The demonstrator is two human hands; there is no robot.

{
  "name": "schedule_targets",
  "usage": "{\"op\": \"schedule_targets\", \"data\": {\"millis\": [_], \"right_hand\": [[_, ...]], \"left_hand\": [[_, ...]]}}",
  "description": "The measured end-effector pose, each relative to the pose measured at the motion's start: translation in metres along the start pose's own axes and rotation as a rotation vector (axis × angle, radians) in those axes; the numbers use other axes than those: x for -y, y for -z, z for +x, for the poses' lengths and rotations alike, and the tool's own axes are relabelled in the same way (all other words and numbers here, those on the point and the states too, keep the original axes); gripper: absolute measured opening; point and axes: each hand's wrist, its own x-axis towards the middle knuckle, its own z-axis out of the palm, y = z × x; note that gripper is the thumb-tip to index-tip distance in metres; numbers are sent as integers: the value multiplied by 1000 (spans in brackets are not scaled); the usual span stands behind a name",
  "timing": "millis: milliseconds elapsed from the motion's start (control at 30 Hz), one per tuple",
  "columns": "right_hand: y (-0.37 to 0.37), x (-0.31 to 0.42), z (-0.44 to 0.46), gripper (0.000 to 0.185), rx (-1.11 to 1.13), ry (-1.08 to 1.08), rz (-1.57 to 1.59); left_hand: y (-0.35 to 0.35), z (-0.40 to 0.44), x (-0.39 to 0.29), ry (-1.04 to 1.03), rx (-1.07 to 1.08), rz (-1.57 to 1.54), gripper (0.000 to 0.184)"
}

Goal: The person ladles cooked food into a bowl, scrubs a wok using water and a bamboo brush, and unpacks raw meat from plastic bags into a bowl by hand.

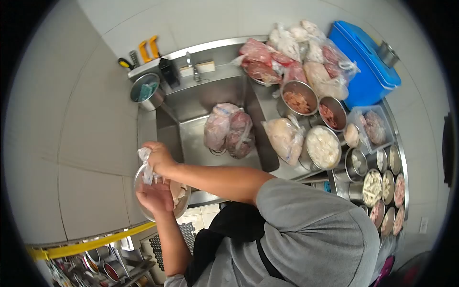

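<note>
My right hand (161, 160) is closed around the gathered top of a clear plastic bag (147, 178), at the left end of the sink. Just below it my left hand (157, 195) is turned palm up, with its fingers partly curled near the hanging bag. Both hands are over a round metal bowl (185, 204), which holds pale pieces of what looks like raw meat (178, 192). My forearms hide part of the bowl's contents.
In the steel sink (196, 119) lie bagged frozen meat packs (229, 130). To the right are a bag of pale meat (284, 138), a pot of white pieces (323, 147) and several metal containers. Behind stand a blue cooler (361, 71), a faucet (193, 69) and a pot with green cloth (147, 92).
</note>
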Motion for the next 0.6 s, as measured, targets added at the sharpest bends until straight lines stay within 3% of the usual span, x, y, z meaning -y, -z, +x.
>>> {"op": "schedule_targets", "data": {"millis": [33, 67, 100, 167, 233, 300, 367, 400, 433, 500, 533, 567, 600], "right_hand": [[10, 9, -5, 18, 18, 116, -182], [20, 8, -10, 21, 19, 260, -376], [35, 33, -24, 22, 226, 150, -577], [71, 36, -52, 28, 97, 814, -831], [124, 48, -76, 37, 32, 693, -868], [179, 62, -125, 53, -284, 557, -863], [231, 59, -186, 53, -644, 394, -956], [252, 56, -225, 50, -736, 292, -890], [269, 50, -269, 48, -829, 193, -813], [303, 2, -371, 42, -1004, -123, -815], [301, -20, -424, 33, -1226, -282, -941], [317, -84, -498, 18, -1042, -393, -1513], [294, -81, -534, 20, -1404, -602, -682]], "left_hand": [[-20, -6, -11, 311, 189, -442, 54], [-39, -4, -14, 317, 50, -269, 66], [-48, -3, -13, 352, 84, -256, 66], [-69, 1, -7, 448, 251, -134, 73], [-104, -24, 13, 613, 306, -110, 80], [-119, -46, 47, 868, 625, 107, 79], [-105, -35, 108, 903, 1014, 615, 71], [-138, -61, 108, 831, 1122, 669, 46], [-154, -67, 128, 891, 1209, 690, 46], [-179, -64, 171, 445, 1549, 860, 34], [-194, -67, 193, 393, 1578, 882, 34], [-212, -67, 215, 328, 1598, 897, 36], [-230, -66, 238, 266, 1634, 896, 40]]}}
